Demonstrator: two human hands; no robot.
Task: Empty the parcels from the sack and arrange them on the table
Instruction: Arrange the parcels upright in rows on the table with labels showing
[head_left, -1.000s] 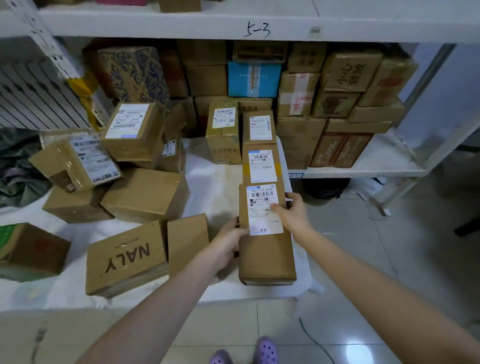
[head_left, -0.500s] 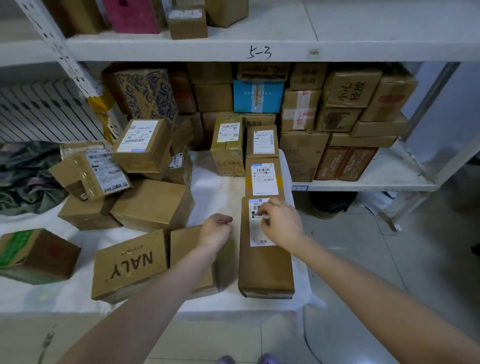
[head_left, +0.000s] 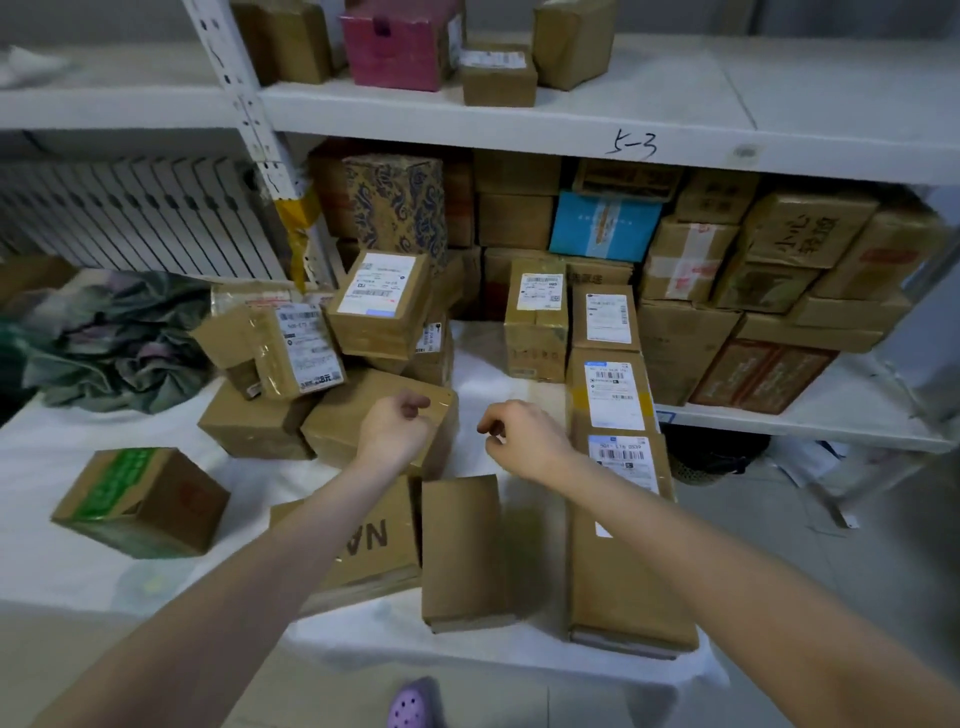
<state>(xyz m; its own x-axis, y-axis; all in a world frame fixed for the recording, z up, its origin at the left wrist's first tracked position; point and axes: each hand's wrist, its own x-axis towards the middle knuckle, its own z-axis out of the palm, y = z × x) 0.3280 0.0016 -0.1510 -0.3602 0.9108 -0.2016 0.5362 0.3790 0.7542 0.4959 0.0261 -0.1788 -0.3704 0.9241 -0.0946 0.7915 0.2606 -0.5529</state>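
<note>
Brown cardboard parcels lie on the white-covered table. A long labelled parcel lies at the table's right edge, in line with two more labelled parcels behind it. My left hand hovers over a large plain parcel, fingers loosely curled, holding nothing. My right hand hangs over the bare cloth just left of the long parcel, fingers loosely curled and empty. A crumpled dark sack lies at the far left.
A loose heap of parcels sits left of centre, with a green-taped box near the front left and a "NA" box beside a small plain box. White shelves packed with cartons stand behind the table.
Both hands let go of the long labelled parcel and moved left, away from it. The view tilted up toward the shelves.
</note>
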